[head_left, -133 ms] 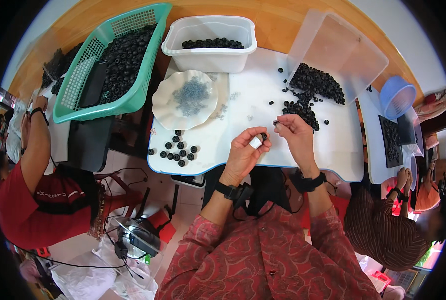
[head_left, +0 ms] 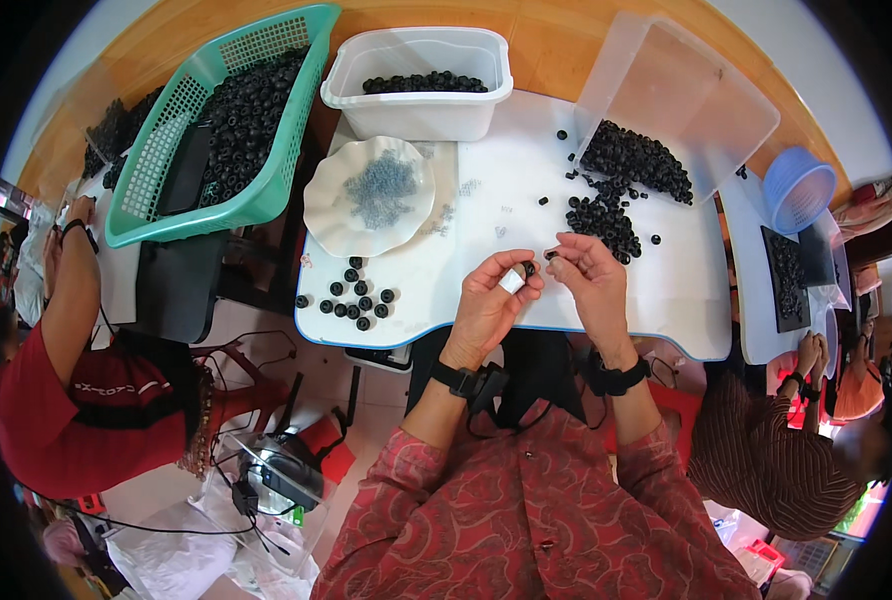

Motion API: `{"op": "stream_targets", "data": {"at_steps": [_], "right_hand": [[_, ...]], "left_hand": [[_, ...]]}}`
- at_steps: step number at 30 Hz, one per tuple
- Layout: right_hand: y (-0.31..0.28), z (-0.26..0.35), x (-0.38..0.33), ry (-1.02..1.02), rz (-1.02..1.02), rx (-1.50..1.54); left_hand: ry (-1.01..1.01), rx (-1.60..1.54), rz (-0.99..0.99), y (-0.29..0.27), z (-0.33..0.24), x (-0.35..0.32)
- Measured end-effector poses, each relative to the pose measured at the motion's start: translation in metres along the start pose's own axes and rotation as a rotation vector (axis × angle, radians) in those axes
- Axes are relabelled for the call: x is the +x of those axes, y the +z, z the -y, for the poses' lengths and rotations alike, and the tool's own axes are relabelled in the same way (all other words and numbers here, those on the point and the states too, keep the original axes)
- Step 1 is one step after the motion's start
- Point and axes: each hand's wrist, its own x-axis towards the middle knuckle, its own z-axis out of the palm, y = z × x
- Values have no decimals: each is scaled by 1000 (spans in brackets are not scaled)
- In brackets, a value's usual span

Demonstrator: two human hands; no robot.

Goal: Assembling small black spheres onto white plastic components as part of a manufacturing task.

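Two hands meet over the white desk (head_left: 666, 290): left hand (head_left: 491, 300) pinching a black ring (head_left: 529, 268), right hand (head_left: 586, 275) pinching another (head_left: 552, 255), scarcely moved since a moment ago, mid-assembly.

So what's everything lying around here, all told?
small black rubber rings: many, black, heaped on the table's right part
finished black rings: about a dozen, black, table's near-left corner
white scalloped dish: one, holding tiny grey bits
white plastic tub: one, black rings inside, far edge
green mesh basket: one, full of black rings, left
clear plastic bin: one, tipped, right
white table: one
left hand: pinching a ring
right hand: pinching a ring
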Motion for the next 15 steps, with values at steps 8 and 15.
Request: {"op": "stream_targets", "data": {"at_steps": [8,15], "right_hand": [[-3,-14,-14,-38,58,18],[0,-14,-15,-164,30,1]], "left_hand": [[1,-20,4,0,-1,0],[-14,8,0,5,-4,0]]}}
